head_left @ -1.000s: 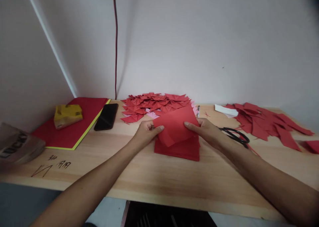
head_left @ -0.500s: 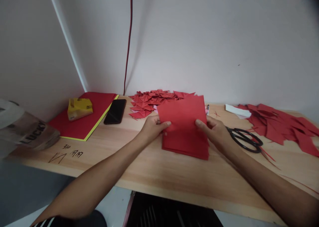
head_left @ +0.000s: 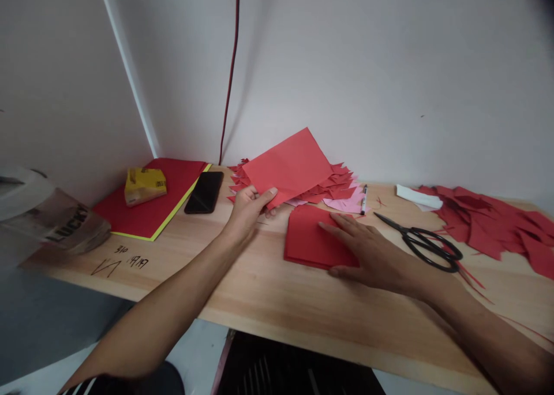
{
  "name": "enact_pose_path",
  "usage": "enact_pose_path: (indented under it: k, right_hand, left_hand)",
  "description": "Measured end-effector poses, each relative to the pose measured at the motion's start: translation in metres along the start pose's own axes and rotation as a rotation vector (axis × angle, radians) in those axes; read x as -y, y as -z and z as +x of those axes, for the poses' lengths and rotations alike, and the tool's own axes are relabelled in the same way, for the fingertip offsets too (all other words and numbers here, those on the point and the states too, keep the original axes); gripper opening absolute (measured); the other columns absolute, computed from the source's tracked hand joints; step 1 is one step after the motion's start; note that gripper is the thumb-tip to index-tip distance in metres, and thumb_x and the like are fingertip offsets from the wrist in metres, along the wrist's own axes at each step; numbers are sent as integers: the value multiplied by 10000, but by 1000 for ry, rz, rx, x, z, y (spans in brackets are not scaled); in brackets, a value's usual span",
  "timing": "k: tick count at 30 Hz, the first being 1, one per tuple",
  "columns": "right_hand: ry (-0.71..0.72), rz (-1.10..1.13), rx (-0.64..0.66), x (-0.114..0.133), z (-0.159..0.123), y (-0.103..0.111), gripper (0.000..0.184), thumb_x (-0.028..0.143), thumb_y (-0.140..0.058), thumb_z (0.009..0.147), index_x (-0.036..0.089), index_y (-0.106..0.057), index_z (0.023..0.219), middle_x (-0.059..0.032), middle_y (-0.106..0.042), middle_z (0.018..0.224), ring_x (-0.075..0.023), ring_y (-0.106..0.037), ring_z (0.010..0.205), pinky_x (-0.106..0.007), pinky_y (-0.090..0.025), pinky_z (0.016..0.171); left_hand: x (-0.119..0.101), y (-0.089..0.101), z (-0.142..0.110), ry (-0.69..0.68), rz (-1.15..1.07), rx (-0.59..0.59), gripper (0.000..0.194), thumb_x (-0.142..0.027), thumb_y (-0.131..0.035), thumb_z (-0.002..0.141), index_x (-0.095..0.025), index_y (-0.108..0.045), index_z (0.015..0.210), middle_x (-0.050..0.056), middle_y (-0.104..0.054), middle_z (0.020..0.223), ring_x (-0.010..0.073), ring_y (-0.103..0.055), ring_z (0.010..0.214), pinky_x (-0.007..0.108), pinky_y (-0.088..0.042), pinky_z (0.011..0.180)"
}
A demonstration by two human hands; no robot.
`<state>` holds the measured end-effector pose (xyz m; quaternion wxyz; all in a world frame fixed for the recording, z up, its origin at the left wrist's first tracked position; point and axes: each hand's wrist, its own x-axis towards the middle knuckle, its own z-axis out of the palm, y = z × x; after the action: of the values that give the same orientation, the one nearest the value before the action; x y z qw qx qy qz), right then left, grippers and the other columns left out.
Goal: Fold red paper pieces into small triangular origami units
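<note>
Raised above the wooden desk [head_left: 242, 291], a red sheet of paper [head_left: 289, 165] is pinched at its lower corner by my left hand [head_left: 251, 209], thumb on top. My right hand [head_left: 357, 242] lies flat with its fingers spread on the right side of a stack of red paper [head_left: 309, 239]. Behind the lifted sheet is a heap of folded red paper pieces [head_left: 344, 181], partly hidden by it. Some pink paper [head_left: 346, 202] shows at the heap's front edge, beside a marker pen [head_left: 364, 198].
Black-handled scissors [head_left: 426, 245] lie right of my right hand, near red paper scraps [head_left: 489, 222] and a white folded strip [head_left: 419, 197]. To the left are a phone [head_left: 204, 193], red and yellow sheets [head_left: 142, 219], a yellow packet [head_left: 146, 186] and a plastic cup [head_left: 73, 224].
My left hand has lifted one red sheet up and leftward, away from the stack. My right hand has let go of the sheet and moved down flat onto the stack.
</note>
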<state>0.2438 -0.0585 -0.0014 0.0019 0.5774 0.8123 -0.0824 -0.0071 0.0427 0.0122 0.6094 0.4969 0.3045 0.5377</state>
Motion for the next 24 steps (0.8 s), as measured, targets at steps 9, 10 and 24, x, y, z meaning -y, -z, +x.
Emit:
enact_pose_path:
  k: [9, 10, 24]
  right_hand:
    - [-18, -119, -152, -12, 4, -10, 941, 727, -572, 760, 153, -410, 1488, -261, -334, 1537, -439, -323, 1407, -631, -310, 1086]
    - [13, -121, -168, -10, 5, -12, 969, 744, -587, 734, 168, -404, 1491, -249, -310, 1552, -440, -294, 1420, -632, -300, 1093]
    - [135, -144, -318, -17, 22, -12, 570, 478, -478, 928, 118, -554, 1364, -198, -470, 1473, -364, -462, 1337, -544, -408, 1056]
  left_hand:
    - [-2, 4, 3, -6, 29, -24, 216, -292, -736, 729, -133, -591, 703, -9, -588, 554, 64, -486, 431, 205, -348, 447]
    - [-1, 4, 3, -5, 30, -27, 218, -294, -736, 728, -134, -590, 702, -9, -588, 554, 64, -486, 433, 205, -347, 449]
    - [-2, 2, 1, 38, 24, 18, 241, -314, -747, 724, -126, -596, 733, -7, -592, 550, 69, -507, 443, 196, -381, 457]
